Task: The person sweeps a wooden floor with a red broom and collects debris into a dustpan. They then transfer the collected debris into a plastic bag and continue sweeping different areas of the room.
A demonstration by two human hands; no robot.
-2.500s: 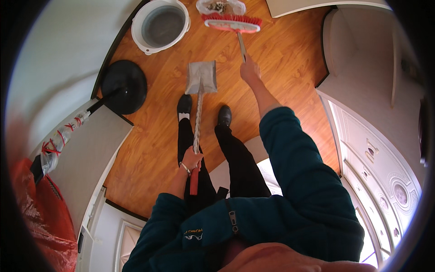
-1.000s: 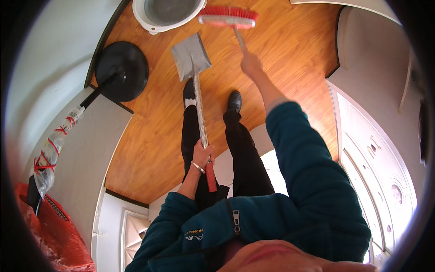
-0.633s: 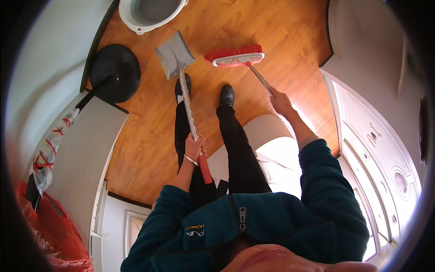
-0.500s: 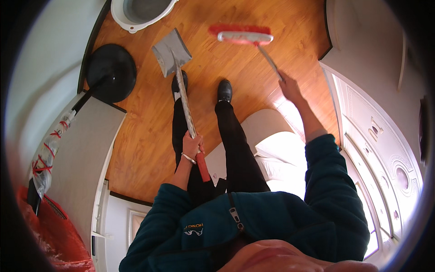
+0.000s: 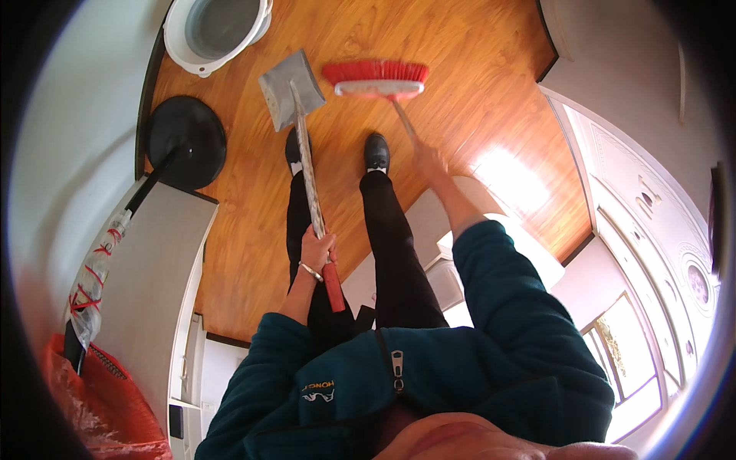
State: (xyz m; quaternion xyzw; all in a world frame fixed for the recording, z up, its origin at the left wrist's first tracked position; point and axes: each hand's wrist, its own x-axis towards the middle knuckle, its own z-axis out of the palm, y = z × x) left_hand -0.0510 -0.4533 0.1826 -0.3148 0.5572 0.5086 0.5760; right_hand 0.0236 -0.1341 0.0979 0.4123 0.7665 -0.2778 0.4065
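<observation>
Dustpan [image 5: 308, 172] was gripped by left hand [image 5: 317, 249] near its red grip [image 5: 333, 287], broom [image 5: 379, 88] by right hand [image 5: 430, 160], both closed round handles [image 5: 405, 123], heads [image 5: 303, 74] side by side over floor [image 5: 475, 69], presumably for reach without stooping.

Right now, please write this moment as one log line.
left hand: holding dustpan; right hand: holding broom; white tub: on floor
</observation>
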